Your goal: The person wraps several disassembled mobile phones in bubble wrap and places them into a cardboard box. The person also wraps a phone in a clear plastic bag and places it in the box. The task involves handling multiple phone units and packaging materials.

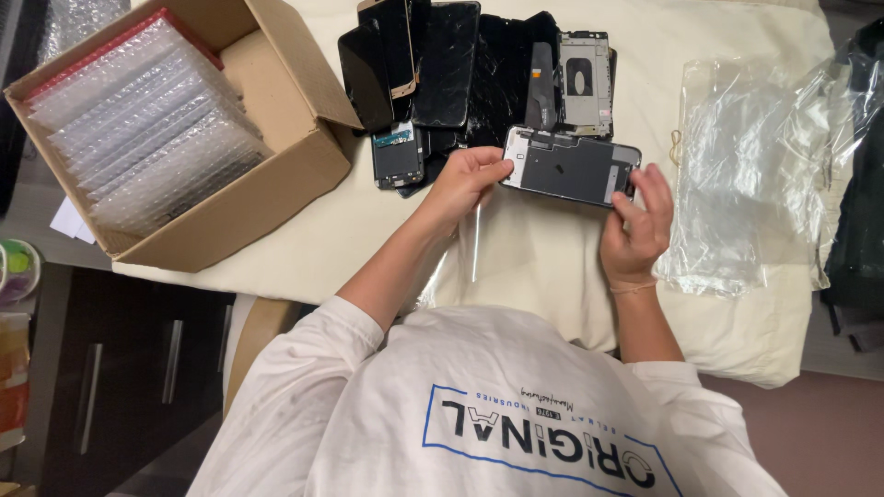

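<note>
Gripping seen at both ends of phone screen panel (571, 167), held flat above cream-covered table (552, 258), back side up. Left hand (463, 179) closed on left end, thumb on top. Right hand (637, 226) pinched on right end, fingers curled. Pile of dark phone screens (442, 64) laid just beyond. Cardboard box (276, 175) of bubble-wrap pouches (147, 120) placed far left. Clear plastic bags (746, 156) spread at right.

Cardboard box (276, 175) of bubble-wrap pouches (147, 120), heap of phone screens (442, 74), clear plastic bags (755, 166)
</note>
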